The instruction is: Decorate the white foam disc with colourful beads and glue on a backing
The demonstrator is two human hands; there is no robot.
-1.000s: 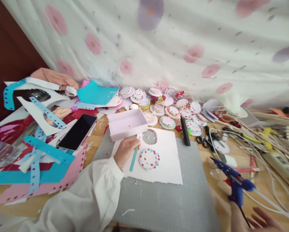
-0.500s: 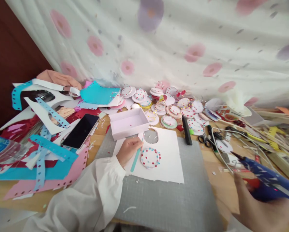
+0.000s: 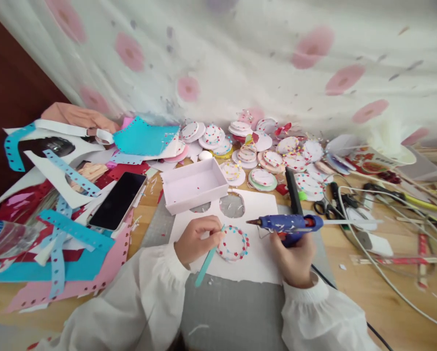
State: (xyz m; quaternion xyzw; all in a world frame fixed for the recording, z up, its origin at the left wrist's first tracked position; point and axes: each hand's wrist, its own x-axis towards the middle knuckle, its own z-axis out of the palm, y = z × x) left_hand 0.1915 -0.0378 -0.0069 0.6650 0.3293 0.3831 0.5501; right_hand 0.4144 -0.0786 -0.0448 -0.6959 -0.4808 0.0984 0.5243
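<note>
My left hand (image 3: 199, 240) pinches a flat teal stick (image 3: 205, 269) between thumb and fingers, its lower end slanting toward me. Just right of those fingertips lies a white paper disc (image 3: 233, 243) ringed with small red and blue beads. Under it is a white paper sheet (image 3: 260, 265) with round holes cut out. My right hand (image 3: 294, 258) is wrapped around a blue glue gun (image 3: 289, 224), its dark nozzle pointing left, above the sheet and apart from the disc. A whitish glue stick (image 3: 353, 222) sticks out of the gun's back.
A shallow pale box (image 3: 195, 187) sits on the sheet's far edge. Behind are several stacks of decorated discs (image 3: 262, 179). Paper scraps (image 3: 75, 229) and a phone (image 3: 119, 201) lie left. Scissors (image 3: 326, 208) and a looping white cable (image 3: 382, 287) are on the right.
My right hand has brought the glue gun in from the far right to above the sheet, nozzle now level. My left hand has lifted the teal stick slightly toward the beaded disc.
</note>
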